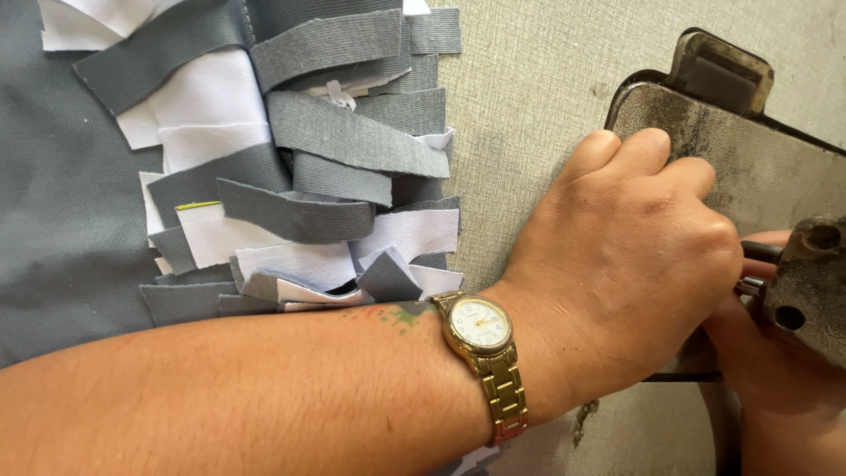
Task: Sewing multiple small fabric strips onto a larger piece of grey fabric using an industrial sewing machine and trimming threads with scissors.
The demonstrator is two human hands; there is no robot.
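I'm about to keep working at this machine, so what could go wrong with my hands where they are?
The left hand is curled against the worn metal plate, close to the machine's metal parts, so fingers could get pinched. The forearm lies beside the pile of grey and white fabric strips and might scatter it.

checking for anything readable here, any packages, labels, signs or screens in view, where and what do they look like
No packages, labels, signs or screens.
Closest thing: the watch on the left wrist, with a round pale dial, gold case and gold link band; it sits between the pile of grey and white fabric strips and the worn metal plate.
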